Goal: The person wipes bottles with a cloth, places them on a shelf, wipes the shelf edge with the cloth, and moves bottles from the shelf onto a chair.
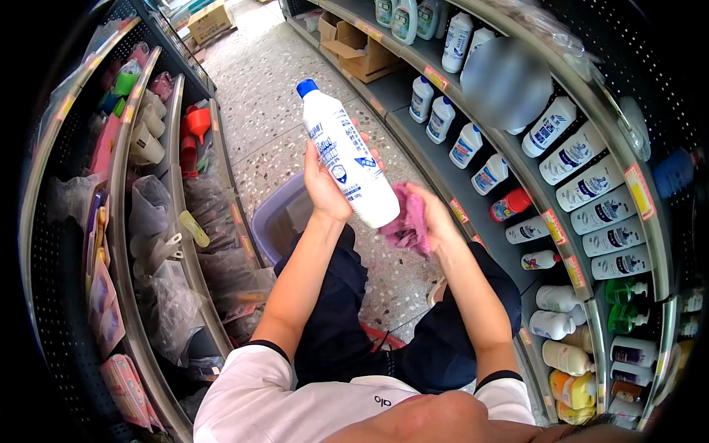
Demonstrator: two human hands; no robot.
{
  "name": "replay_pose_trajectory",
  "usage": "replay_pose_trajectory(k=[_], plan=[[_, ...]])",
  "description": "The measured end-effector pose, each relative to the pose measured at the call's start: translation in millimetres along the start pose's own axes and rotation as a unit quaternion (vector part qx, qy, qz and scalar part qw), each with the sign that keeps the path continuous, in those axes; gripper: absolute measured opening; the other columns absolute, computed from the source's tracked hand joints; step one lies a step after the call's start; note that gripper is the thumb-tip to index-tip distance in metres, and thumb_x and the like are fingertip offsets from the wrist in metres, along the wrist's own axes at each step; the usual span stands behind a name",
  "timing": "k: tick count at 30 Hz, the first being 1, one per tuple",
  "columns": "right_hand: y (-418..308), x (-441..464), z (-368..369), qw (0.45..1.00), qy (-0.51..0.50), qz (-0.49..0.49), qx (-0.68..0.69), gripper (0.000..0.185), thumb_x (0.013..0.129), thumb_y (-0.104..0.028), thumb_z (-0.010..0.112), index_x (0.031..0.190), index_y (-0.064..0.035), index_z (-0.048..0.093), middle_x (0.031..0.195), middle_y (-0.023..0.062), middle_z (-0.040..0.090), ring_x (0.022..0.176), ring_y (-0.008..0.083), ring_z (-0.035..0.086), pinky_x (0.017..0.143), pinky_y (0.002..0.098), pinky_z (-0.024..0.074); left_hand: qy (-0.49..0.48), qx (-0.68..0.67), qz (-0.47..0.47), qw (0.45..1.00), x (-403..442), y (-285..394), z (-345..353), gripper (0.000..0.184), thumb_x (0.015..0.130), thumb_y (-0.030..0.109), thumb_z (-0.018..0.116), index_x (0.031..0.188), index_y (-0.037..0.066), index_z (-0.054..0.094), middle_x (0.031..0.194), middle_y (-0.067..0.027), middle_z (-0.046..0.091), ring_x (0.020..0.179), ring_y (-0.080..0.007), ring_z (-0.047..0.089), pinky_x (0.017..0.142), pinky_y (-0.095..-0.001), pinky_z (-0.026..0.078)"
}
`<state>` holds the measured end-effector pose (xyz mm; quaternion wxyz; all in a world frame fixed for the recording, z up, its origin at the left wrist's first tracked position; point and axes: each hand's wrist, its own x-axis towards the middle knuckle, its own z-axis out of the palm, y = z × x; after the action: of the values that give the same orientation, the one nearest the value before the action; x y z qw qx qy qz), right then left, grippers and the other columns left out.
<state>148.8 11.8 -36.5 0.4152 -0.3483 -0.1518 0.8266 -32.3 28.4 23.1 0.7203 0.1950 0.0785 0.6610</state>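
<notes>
A white bottle of toilet cleaner [348, 159] with a blue cap and blue print is tilted in front of me, its cap pointing up and away. My left hand [329, 183] is wrapped round the bottle's middle, fingertips showing on its far side. In my right hand [437, 221] is a crumpled pink cloth [408, 225], which touches the bottle near its base. Some of the right fingers are hidden behind the cloth. Below the bottle, a purple-grey tub [286, 221] stands on the floor by my knees.
On the right, a shelf unit [443, 188] carries rows of white bottles [546, 127] and a red-topped container [511, 204]. An open cardboard box [360, 50] sits on its lower shelf. Shelves on the left hold a red funnel [197, 122] and plastic-wrapped goods [173, 303]. Speckled floor [255, 88] runs between.
</notes>
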Motion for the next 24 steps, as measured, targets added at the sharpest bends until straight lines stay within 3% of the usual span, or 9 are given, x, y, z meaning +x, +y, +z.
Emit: replay_pose_trajectory(k=[2, 5, 8, 10, 11, 12, 15, 18, 24], plan=[[-16.6, -12.2, 5.0, 0.996, 0.062, -0.070, -0.011, 0.029, 0.095, -0.027, 0.056, 0.112, -0.0046, 0.059, 0.103, 0.0103, 0.067, 0.094, 0.0222, 0.065, 0.086, 0.0395, 0.0524, 0.000, 0.005, -0.001, 1.000, 0.7, 3.8, -4.9, 0.070, 0.094, 0.060, 0.036, 0.136, 0.005, 0.044, 0.113, -0.0146, 0.060, 0.092, -0.0317, 0.062, 0.080, -0.0466, 0.052], [-35.0, -31.2, 11.5, 0.973, 0.057, -0.214, -0.065, 0.029, 0.095, -0.027, 0.057, 0.113, -0.0044, 0.060, 0.108, 0.0077, 0.065, 0.096, 0.0198, 0.064, 0.086, 0.0352, 0.0519, 0.034, 0.030, -0.001, 0.999, 0.8, 7.1, -7.8, 0.068, 0.095, 0.058, 0.037, 0.137, 0.006, 0.044, 0.117, -0.0171, 0.060, 0.100, -0.0347, 0.062, 0.084, -0.0495, 0.052], [-40.7, -44.4, 22.6, 0.926, 0.031, -0.342, -0.154, 0.030, 0.094, -0.018, 0.057, 0.120, -0.0020, 0.059, 0.108, 0.0057, 0.064, 0.096, 0.0151, 0.062, 0.085, 0.0298, 0.0495, 0.049, 0.061, 0.001, 0.997, 2.5, 6.7, -13.9, 0.061, 0.098, 0.053, 0.037, 0.135, 0.006, 0.045, 0.116, -0.0184, 0.061, 0.104, -0.0355, 0.062, 0.087, -0.0503, 0.051], [-37.1, -50.4, 27.1, 0.863, 0.041, -0.413, -0.289, 0.029, 0.093, -0.012, 0.056, 0.119, -0.0022, 0.060, 0.110, 0.0064, 0.065, 0.096, 0.0149, 0.061, 0.085, 0.0304, 0.0494, 0.062, 0.083, 0.002, 0.995, 4.7, 3.1, -15.7, 0.058, 0.099, 0.051, 0.037, 0.134, 0.005, 0.046, 0.116, -0.0176, 0.062, 0.103, -0.0342, 0.062, 0.088, -0.0488, 0.051], [-36.2, -52.2, 28.6, 0.822, 0.047, -0.445, -0.353, 0.028, 0.092, -0.010, 0.056, 0.119, -0.0023, 0.061, 0.111, 0.0067, 0.065, 0.096, 0.0148, 0.061, 0.086, 0.0306, 0.0494, 0.045, 0.091, 0.001, 0.995, 4.3, 0.7, -15.5, 0.053, 0.099, 0.047, 0.041, 0.131, 0.005, 0.047, 0.113, -0.0136, 0.063, 0.098, -0.0263, 0.065, 0.086, -0.0428, 0.053], [-34.2, -48.4, 28.9, 0.739, 0.024, -0.516, -0.432, 0.030, 0.086, -0.003, 0.058, 0.116, -0.0031, 0.063, 0.116, 0.0098, 0.063, 0.103, 0.0215, 0.060, 0.092, 0.0352, 0.0472, 0.052, 0.105, -0.010, 0.993, 3.0, -1.7, -13.5, 0.052, 0.099, 0.047, 0.041, 0.130, 0.005, 0.047, 0.112, -0.0130, 0.063, 0.097, -0.0253, 0.065, 0.085, -0.0419, 0.053], [-23.8, -55.8, 41.0, 0.598, -0.064, -0.560, -0.570, 0.041, 0.070, 0.003, 0.060, 0.111, -0.0044, 0.065, 0.114, 0.0145, 0.062, 0.110, 0.0324, 0.058, 0.098, 0.0405, 0.0443, 0.073, 0.128, -0.031, 0.989, 0.7, -12.1, -9.8, 0.049, 0.099, 0.045, 0.045, 0.126, 0.005, 0.049, 0.107, -0.0096, 0.063, 0.095, -0.0211, 0.063, 0.084, -0.0383, 0.052], [-6.3, -49.0, 37.1, 0.460, -0.140, -0.563, -0.672, 0.047, 0.065, 0.001, 0.065, 0.111, -0.0062, 0.066, 0.117, 0.0115, 0.060, 0.115, 0.0322, 0.055, 0.099, 0.0436, 0.0445, 0.097, 0.150, -0.049, 0.983, 0.0, -20.3, -6.7, 0.049, 0.099, 0.045, 0.046, 0.126, 0.004, 0.049, 0.109, -0.0083, 0.062, 0.097, -0.0197, 0.062, 0.085, -0.0368, 0.051], [-1.0, -50.0, 35.5, 0.445, -0.187, -0.542, -0.688, 0.042, 0.067, 0.002, 0.065, 0.108, -0.0008, 0.066, 0.117, 0.0131, 0.060, 0.115, 0.0336, 0.054, 0.097, 0.0439, 0.0452, 0.091, 0.167, -0.061, 0.980, -1.1, -20.5, -6.5, 0.048, 0.099, 0.045, 0.047, 0.130, 0.008, 0.047, 0.110, -0.0082, 0.060, 0.098, -0.0192, 0.061, 0.084, -0.0367, 0.052]])
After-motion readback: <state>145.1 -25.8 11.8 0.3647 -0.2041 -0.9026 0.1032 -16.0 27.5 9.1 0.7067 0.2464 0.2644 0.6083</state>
